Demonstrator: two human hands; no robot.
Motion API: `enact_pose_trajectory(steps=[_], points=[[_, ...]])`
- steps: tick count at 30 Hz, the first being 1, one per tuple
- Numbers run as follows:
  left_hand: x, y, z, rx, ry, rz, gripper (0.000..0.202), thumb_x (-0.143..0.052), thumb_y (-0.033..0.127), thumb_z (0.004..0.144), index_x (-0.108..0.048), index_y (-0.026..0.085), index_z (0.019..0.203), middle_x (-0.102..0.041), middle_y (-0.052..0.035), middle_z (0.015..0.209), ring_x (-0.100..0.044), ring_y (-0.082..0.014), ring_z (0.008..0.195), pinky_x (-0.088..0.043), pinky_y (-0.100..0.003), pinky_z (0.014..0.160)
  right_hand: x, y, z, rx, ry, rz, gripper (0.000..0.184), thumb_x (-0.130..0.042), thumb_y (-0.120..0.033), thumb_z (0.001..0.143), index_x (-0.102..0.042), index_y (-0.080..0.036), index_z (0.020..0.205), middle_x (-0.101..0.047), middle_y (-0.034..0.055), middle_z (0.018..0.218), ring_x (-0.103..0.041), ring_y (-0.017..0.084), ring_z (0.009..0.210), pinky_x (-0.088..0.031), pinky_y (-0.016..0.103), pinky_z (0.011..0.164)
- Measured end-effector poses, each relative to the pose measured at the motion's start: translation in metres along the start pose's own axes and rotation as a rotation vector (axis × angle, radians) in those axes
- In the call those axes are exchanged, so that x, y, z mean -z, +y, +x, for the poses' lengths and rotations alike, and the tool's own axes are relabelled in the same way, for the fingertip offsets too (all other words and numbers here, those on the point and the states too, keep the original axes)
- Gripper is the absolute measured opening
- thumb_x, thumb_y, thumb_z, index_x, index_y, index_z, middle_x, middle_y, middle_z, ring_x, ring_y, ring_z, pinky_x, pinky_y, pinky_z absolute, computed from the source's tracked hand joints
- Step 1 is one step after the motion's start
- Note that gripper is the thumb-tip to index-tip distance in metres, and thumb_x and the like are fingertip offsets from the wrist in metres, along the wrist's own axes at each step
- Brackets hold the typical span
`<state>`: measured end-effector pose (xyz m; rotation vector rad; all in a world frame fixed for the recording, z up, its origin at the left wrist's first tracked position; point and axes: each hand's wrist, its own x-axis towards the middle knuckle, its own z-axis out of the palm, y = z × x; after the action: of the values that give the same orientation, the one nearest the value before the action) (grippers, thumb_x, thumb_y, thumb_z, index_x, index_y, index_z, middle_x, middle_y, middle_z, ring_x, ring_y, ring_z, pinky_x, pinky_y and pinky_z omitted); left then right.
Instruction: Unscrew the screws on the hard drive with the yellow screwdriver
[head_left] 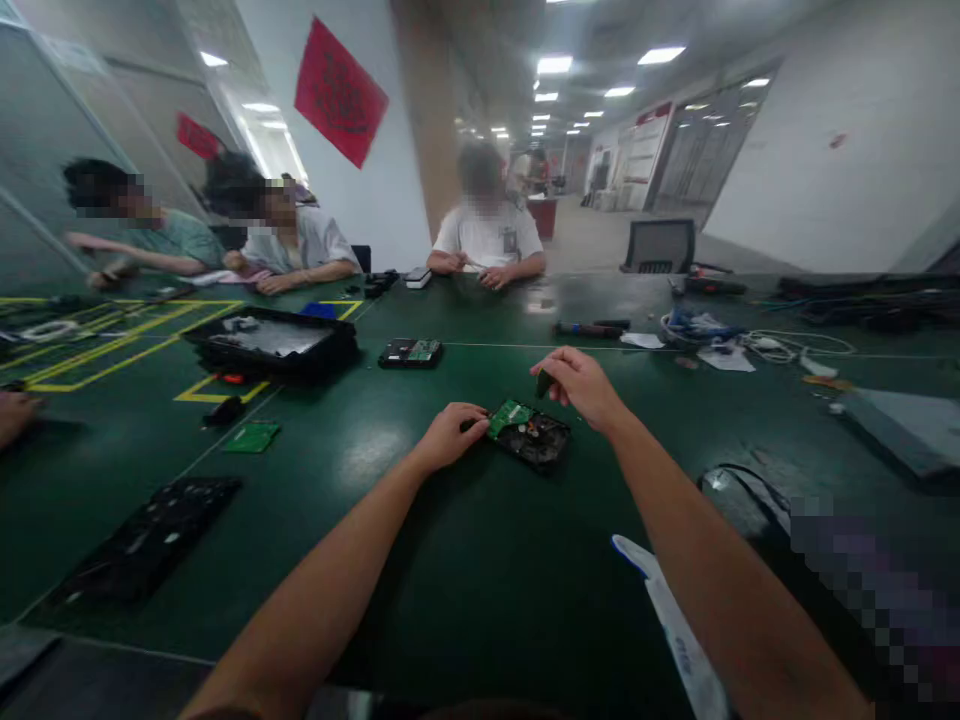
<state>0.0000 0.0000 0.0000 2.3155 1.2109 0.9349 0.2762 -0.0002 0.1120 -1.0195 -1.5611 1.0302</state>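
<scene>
A black hard drive (534,436) with a green circuit board (508,415) on its near-left corner lies on the green table (465,560). My left hand (450,433) is closed at the drive's left edge, fingers pinched against the circuit board. My right hand (581,385) hovers just above and behind the drive, fingers curled round a small dark tool (543,381) that points down at it.
A black tray (271,343), a second drive (409,352), a loose green board (252,437) and a dark keyboard-like panel (150,538) lie to the left. Cables (757,345) clutter the right. Three people sit along the far edge; another person's hand (15,415) is at the left.
</scene>
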Motion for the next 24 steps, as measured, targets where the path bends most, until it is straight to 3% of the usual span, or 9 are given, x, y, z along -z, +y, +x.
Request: enact_pose_trajectory(steps=[7,11,17,20,24], points=[[0.0025,0.0056,-0.0005,0.013,0.010,-0.017,0.021,-0.064,0.038,0.098,-0.080,0.025,0.099,-0.077,-0.0051,0.119,-0.068,-0.0248,0.116,-0.049,-0.042,0.108,-0.0005,0.0001,0.0013,-0.014,-0.041,0.059,0.032,-0.054,-0.047,0.100,-0.072,-0.022,0.109,-0.075,0.0070,0.099,-0.060,0.011,0.056,-0.044,0.023,0.045],[0.0029,0.0064,-0.0007,0.016,0.016,-0.015,0.021,-0.064,0.038,0.099,-0.080,0.025,0.100,-0.077,-0.0053,0.119,-0.068,-0.0253,0.116,-0.049,-0.043,0.107,-0.0006,0.0001,0.0005,-0.009,-0.042,0.065,0.034,-0.054,-0.047,0.100,-0.073,-0.023,0.115,-0.072,0.0066,0.098,-0.058,0.011,0.057,-0.041,0.024,0.045],[0.0030,0.0070,-0.0006,0.003,0.018,-0.002,0.020,-0.065,0.037,0.098,-0.078,0.026,0.109,-0.077,-0.0048,0.118,-0.068,-0.0254,0.116,-0.050,-0.042,0.107,0.0007,-0.0018,0.0000,0.016,0.037,-0.054,0.027,-0.068,-0.047,0.092,-0.070,-0.020,0.090,-0.061,-0.0001,0.070,-0.053,0.012,0.059,-0.037,0.024,0.048],[0.0031,0.0074,-0.0012,0.012,0.019,0.003,0.023,-0.065,0.037,0.098,-0.077,0.026,0.114,-0.077,-0.0053,0.119,-0.068,-0.0256,0.116,-0.050,-0.043,0.107,0.0004,-0.0030,-0.0001,-0.003,0.053,-0.022,0.023,-0.065,-0.043,0.092,-0.065,-0.020,0.087,-0.071,0.0031,0.083,-0.052,0.011,0.057,-0.036,0.025,0.048],[0.0030,0.0075,-0.0018,0.015,0.026,-0.001,0.024,-0.065,0.037,0.098,-0.077,0.026,0.115,-0.077,-0.0056,0.119,-0.068,-0.0257,0.116,-0.050,-0.043,0.106,0.0005,-0.0044,-0.0004,-0.001,0.007,-0.001,0.025,-0.059,-0.044,0.097,-0.069,-0.021,0.101,-0.076,0.0068,0.100,-0.050,0.010,0.055,-0.034,0.026,0.046]])
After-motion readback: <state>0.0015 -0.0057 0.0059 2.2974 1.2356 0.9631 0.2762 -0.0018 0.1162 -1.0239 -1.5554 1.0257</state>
